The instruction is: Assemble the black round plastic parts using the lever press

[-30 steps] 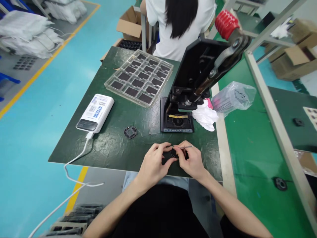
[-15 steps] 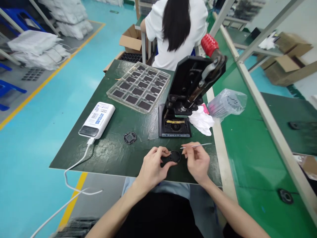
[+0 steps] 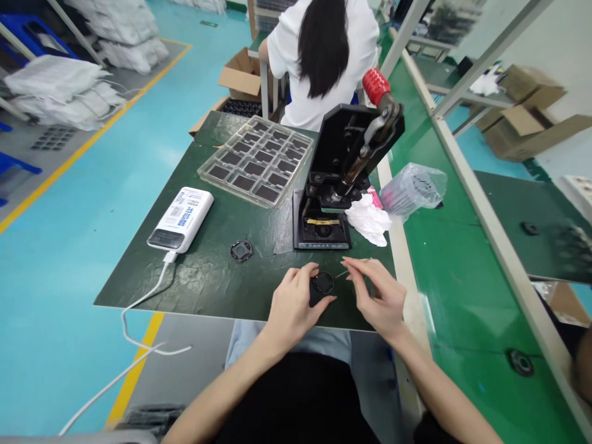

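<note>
Between thumb and fingers, my left hand (image 3: 293,303) grips a small black round part (image 3: 323,283) with a dark flat face turned up, just above the table's near edge. My right hand (image 3: 378,295) pinches a thin metal stick (image 3: 341,274), its tip pointing at the round part from the right; the two look slightly apart. A hand press (image 3: 346,179) with a red-wrapped lever stands behind my hands, its lever up. Left of the press lies a black ring-shaped part (image 3: 241,250) on the green table (image 3: 259,287).
A clear tray (image 3: 259,160) of dark square pieces lies at the back. At left is a white power bank (image 3: 181,219) with a cable. White tissue (image 3: 369,220) and a plastic bag of sticks (image 3: 411,190) sit right of the press. A person (image 3: 324,55) sits ahead.
My right hand has turned the stick so its tip points at the round part. My left hand has tilted the part slightly. The whole view has shifted a little.
</note>
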`<state>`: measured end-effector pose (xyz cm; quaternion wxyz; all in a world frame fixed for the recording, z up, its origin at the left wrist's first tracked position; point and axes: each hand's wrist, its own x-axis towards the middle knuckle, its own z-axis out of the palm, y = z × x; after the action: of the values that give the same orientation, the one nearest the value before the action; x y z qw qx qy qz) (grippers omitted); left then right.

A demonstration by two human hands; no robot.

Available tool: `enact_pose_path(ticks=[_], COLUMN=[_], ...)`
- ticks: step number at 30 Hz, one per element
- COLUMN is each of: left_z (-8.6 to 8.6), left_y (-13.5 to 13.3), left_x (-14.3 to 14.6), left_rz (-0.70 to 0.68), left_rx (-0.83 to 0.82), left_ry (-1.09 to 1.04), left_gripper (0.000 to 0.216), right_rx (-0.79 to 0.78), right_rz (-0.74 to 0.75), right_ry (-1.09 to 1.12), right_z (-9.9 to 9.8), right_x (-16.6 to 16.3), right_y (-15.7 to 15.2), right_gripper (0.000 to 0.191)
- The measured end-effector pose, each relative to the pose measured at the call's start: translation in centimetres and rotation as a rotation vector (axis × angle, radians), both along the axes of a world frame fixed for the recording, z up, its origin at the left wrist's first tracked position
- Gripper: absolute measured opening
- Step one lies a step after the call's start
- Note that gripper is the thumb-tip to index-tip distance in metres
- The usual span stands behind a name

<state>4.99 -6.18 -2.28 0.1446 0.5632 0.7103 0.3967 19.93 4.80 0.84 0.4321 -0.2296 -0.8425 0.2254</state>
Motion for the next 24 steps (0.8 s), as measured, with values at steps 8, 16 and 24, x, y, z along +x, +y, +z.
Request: enact_pose_path(ticks=[8,16,24], left_z=[-0.4,-0.6,-0.5], left_y=[0.1,0.1,0.1], left_x=[-0.7,-0.6,-0.6], left_rz=[-0.111,-0.102,-0.091], left_rx=[-0.021,-0.017,-0.012], left_ry=[-0.165,-0.185,-0.175], left_gripper=[0.061,0.061,0.061], right_rx=[-0.111,-0.048,0.104], right_rz=[0.058,0.076,0.083], right_ry=[0.048,0.066,0.040], right_z=[-1.5,-1.6,-2.0], right_x=[-1.3,-1.6,-1.6], right_y=[-0.4,-0.3,-0.4], right_gripper=[0.037,0.046,0.053])
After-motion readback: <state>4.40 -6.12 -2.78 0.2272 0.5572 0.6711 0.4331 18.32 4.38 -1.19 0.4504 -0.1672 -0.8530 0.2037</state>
